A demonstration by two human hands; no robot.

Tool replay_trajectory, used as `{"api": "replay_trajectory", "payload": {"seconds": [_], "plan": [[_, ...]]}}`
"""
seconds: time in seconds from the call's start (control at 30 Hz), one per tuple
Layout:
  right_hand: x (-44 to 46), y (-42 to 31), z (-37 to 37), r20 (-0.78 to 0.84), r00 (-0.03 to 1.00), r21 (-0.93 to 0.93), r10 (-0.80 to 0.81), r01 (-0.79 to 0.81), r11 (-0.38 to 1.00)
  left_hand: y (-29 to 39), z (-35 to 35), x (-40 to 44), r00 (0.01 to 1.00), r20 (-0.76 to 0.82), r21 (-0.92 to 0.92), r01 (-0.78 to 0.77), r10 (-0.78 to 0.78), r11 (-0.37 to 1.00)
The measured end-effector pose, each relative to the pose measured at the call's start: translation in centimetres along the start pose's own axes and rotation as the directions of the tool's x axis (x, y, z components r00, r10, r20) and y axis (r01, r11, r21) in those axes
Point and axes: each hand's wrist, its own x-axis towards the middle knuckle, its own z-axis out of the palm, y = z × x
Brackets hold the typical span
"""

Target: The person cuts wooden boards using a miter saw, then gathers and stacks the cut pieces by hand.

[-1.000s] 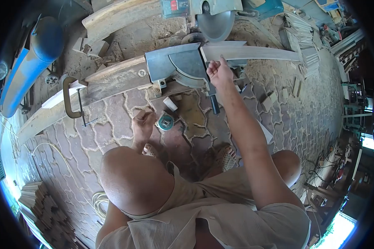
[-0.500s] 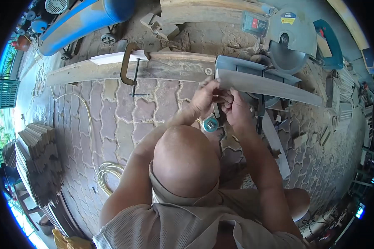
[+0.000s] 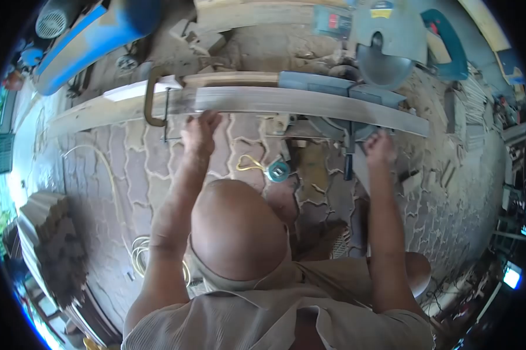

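Observation:
A long grey wooden board (image 3: 298, 100) lies crosswise over the blue bed of the miter saw (image 3: 391, 46) and along a wooden beam. My left hand (image 3: 199, 137) is closed at the board's left end, its fingertips on the near edge. Close to the near edge at the right part of the board, my right hand (image 3: 381, 149) has its fingers curled. It is slightly blurred, and I cannot make out whether it touches the board. On the paving between my arms lies a turquoise tape measure (image 3: 279, 171) with a yellow strap.
A C-clamp (image 3: 152, 96) grips the beam left of the board. Behind stands a blue tank (image 3: 99, 44). Stacked wood strips (image 3: 47, 233) and a coiled hose (image 3: 139, 256) lie to the left. Offcuts (image 3: 448, 174) are scattered at the right.
The board has shifted left along the beam. My hands, close together at its left end before, have parted: the left moved left and the right moved right.

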Motion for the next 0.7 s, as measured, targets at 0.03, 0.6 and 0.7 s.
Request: {"api": "replay_trajectory", "payload": {"seconds": [0.03,0.6,0.7], "plan": [[1.0,-1.0,-0.6,-0.141,0.989,0.002,-0.051,0.051,0.999,-0.1,0.1,-1.2,1.000,0.007,-0.044,-0.009,0.009,0.999],[11.9,-8.1,-2.0,0.104,0.994,-0.318,0.045,-0.010,0.948,3.6,0.1,5.4,0.957,-0.059,0.262,0.288,-0.283,0.921],[11.2,-9.5,-3.3,0.053,0.991,-0.637,-0.125,0.130,0.760,3.6,0.2,5.5,0.963,-0.064,0.279,0.270,-0.262,0.922]]}}
